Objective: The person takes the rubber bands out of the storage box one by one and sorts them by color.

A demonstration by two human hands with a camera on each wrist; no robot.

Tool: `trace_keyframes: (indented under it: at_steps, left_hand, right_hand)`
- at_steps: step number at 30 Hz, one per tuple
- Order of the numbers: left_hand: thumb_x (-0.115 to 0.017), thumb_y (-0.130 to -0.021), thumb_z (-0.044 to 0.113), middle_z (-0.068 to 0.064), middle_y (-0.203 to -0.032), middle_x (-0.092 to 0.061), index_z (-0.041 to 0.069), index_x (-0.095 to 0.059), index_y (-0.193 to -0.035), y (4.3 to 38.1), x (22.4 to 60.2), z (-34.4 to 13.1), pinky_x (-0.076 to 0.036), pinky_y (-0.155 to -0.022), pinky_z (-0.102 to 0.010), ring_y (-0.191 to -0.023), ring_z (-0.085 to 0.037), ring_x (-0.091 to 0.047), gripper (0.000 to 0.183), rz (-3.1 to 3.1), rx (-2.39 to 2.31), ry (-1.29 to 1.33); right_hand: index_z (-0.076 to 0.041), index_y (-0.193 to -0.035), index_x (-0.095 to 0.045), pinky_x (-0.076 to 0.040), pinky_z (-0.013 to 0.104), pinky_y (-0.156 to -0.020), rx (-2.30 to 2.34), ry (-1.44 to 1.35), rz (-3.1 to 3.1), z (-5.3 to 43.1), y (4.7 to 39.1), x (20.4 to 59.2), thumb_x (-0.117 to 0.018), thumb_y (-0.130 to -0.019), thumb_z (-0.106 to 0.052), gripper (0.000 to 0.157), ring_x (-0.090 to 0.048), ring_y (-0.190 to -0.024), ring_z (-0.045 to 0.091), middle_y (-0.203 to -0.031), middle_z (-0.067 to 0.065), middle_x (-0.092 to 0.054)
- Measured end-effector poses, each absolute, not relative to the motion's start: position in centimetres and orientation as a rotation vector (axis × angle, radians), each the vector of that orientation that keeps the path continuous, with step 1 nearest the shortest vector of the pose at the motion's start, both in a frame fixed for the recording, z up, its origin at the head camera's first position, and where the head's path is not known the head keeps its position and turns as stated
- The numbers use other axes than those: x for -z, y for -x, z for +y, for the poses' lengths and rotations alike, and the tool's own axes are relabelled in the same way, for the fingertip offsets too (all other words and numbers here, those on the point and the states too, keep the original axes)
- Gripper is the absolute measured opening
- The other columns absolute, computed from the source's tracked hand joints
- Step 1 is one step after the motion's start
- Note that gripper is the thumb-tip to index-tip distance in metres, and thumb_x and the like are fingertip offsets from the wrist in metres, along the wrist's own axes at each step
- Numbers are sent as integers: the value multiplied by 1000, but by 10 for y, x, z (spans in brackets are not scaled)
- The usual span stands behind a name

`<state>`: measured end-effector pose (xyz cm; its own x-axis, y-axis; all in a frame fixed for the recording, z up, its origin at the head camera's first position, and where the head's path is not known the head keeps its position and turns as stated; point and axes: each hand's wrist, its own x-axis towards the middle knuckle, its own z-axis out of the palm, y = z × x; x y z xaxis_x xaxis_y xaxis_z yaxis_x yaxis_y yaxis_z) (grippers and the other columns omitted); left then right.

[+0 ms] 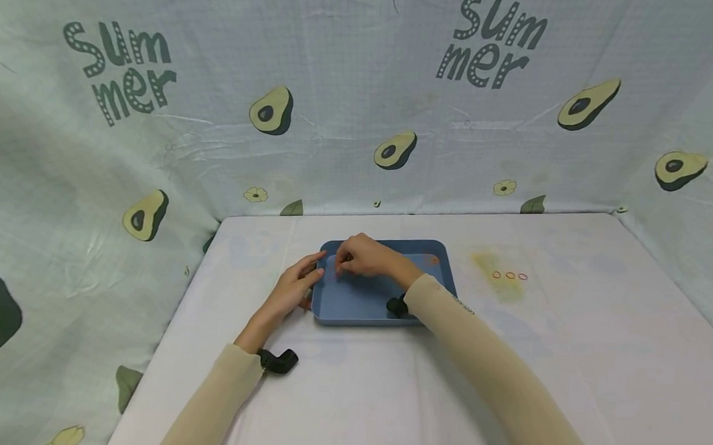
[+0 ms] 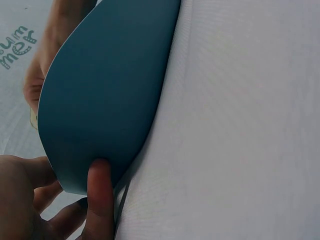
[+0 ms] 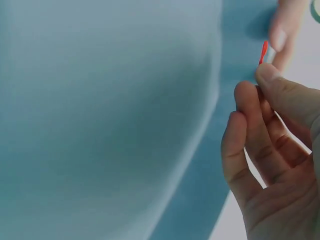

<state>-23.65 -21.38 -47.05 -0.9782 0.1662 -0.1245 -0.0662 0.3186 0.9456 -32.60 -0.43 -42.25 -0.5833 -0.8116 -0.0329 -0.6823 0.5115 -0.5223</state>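
Note:
A shallow blue tray [image 1: 352,313] lies on the white table. My left hand [image 1: 290,289] holds its left side; in the left wrist view the thumb [image 2: 101,192] presses the outer wall while the other fingers lie around the corner. Over the tray's left part, my right hand [image 1: 364,255] pinches a small red band [image 3: 263,51] between thumb and fingertips, close to the left hand's fingers in the right wrist view. The pinched band is too small to make out in the head view. A small orange-red piece [image 1: 434,260] lies in the tray's far right corner.
Several small red rings, one of them a red ring [image 1: 511,276], sit in a row right of the tray on a yellowish stain of the tablecloth [image 1: 565,364]. Behind the table hangs a curtain [image 1: 339,62] printed with avocados. Black wrist cameras sit on both forearms.

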Motion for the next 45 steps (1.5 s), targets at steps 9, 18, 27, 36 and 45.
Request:
trace_keyframes:
  at_steps: [9,18,27,36,45]
  left_hand:
    - [-51,-110,31,-17,-165,-38,28,-40,-161,235,470,-212,-57,-56,-32,-123,-39,-60,52,2378,-1711,-94]
    - [-52,-110,31,-19,-166,-35,27,-38,-161,235,472,-211,-55,-54,-32,-128,-42,-57,53,2383,-1710,-114]
    - [-51,-110,31,-17,-166,-37,30,-40,-160,236,471,-209,-56,-55,-32,-129,-41,-58,51,2396,-1697,-110]
    - [-52,-110,33,-18,-166,-35,32,-41,-159,236,470,-209,-56,-55,-33,-139,-44,-52,51,2394,-1696,-97]
    - [-51,-110,34,-18,-167,-34,31,-39,-161,235,469,-209,-57,-57,-33,-134,-43,-54,52,2399,-1700,-100]
  right_hand:
    - [-11,-97,-79,-57,24,-71,785,1249,2527,34,323,403,-68,-101,-16,12,-70,-77,10,-98,3,-76]
    - [-11,-96,-75,-57,30,-77,878,1189,2569,80,312,387,-68,-101,-12,9,-69,-84,12,-97,0,-74]
    - [-10,-97,-75,-57,38,-81,1014,1093,2720,136,298,378,-71,-98,-9,4,-68,-88,16,-97,3,-73]
    - [-12,-95,-75,-57,34,-79,1049,956,2933,203,291,389,-72,-98,-15,5,-65,-87,16,-97,1,-72]
    - [-8,-101,-76,-54,27,-70,1025,631,3040,273,279,402,-69,-101,-16,11,-69,-87,25,-102,9,-73]
